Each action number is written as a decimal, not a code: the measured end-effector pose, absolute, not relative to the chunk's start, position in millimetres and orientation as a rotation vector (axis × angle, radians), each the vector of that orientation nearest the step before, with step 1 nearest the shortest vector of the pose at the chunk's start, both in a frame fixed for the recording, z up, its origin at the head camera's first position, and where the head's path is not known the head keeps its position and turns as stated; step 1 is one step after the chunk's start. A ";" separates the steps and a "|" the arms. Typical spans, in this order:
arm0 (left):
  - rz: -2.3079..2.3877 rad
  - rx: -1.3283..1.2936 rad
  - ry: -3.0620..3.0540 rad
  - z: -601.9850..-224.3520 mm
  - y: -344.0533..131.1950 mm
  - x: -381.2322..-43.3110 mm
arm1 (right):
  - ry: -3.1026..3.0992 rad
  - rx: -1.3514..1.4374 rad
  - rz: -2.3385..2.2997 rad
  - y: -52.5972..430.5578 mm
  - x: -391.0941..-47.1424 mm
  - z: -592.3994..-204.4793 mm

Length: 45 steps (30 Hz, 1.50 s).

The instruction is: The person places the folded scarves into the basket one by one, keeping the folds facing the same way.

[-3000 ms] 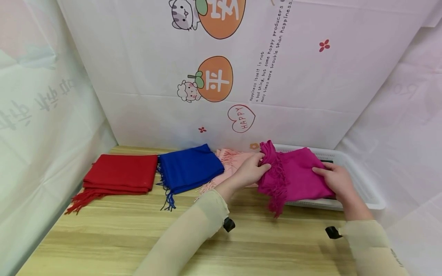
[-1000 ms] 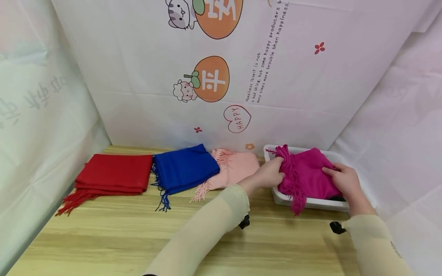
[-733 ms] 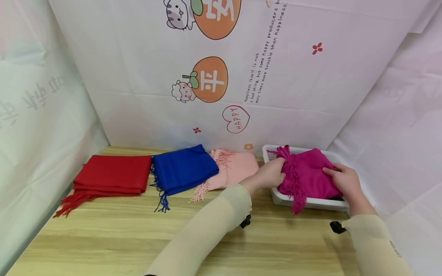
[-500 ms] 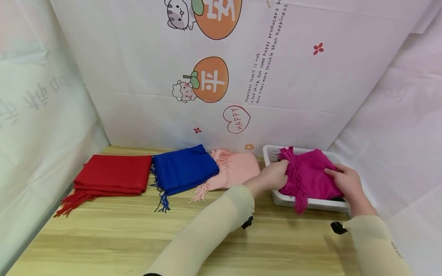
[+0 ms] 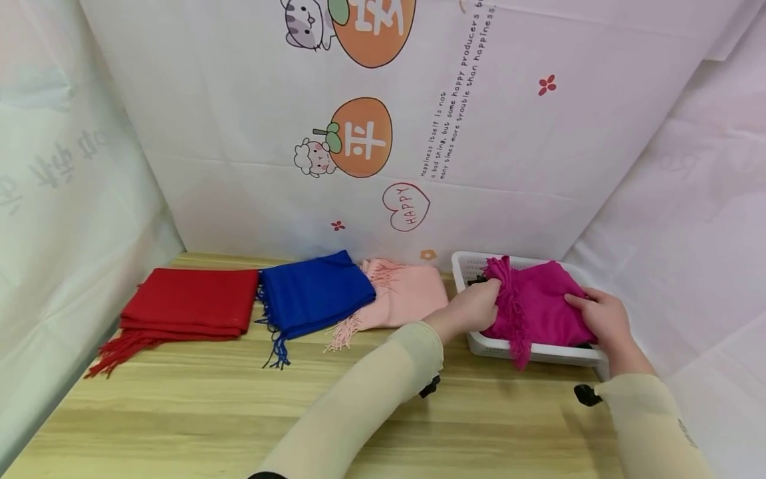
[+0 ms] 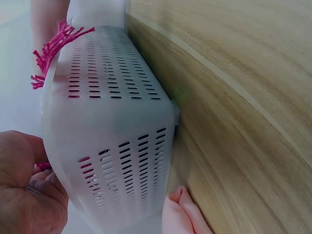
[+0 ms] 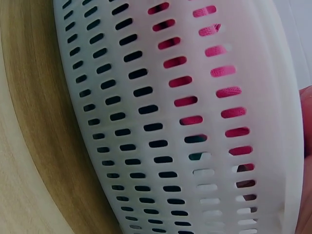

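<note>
A folded magenta scarf [image 5: 547,303] with fringe lies in the white slotted basket [image 5: 571,354], at the right of the head view. My left hand [image 5: 475,307] grips its bunched, fringed end, the fingers reaching over the basket's left rim. At the other end my right hand [image 5: 604,322] holds the scarf's edge, thumb on top and fingers hidden beneath. Some fringe hangs over the front rim. The left wrist view has my left hand [image 6: 29,190] beside the basket wall [image 6: 112,117]. Through the slots in the right wrist view, magenta cloth shows above something dark.
Left of the basket lie a folded light pink scarf [image 5: 413,296], a blue scarf [image 5: 317,293] overlapping it, and a red scarf [image 5: 191,299]. Black fringe [image 5: 477,280] shows inside the basket's left end. A printed white sheet [image 5: 239,133] hangs behind the wooden table [image 5: 197,412].
Over three seconds both hands have brought the magenta scarf rightward and down into the basket, uncovering the pink scarf. Lately its left end has tucked further inside the left rim.
</note>
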<state>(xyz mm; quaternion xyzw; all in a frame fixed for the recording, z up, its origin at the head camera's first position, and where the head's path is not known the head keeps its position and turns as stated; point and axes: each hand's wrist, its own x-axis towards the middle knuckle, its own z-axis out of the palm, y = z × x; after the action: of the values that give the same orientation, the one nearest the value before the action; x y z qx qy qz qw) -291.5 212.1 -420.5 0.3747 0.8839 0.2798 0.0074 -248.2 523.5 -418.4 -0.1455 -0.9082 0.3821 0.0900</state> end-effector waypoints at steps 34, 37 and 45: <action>0.562 1.111 2.918 -432.5 239.4 -288.8 | -2.790 -0.387 0.929 536.5 -255.1 -429.4; 0.539 1.105 2.936 -433.4 239.4 -288.8 | -2.803 -0.372 0.911 534.8 -255.5 -429.1; 0.492 1.108 2.949 -433.2 238.2 -287.7 | -2.813 -0.350 0.891 530.5 -254.4 -427.4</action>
<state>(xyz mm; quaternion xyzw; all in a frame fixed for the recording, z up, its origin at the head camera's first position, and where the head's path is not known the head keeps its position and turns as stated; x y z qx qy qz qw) -287.7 238.2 -433.2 0.3475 0.9246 0.1544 -0.0233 -254.4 530.5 -427.4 -0.1172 -0.9433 0.2987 0.0852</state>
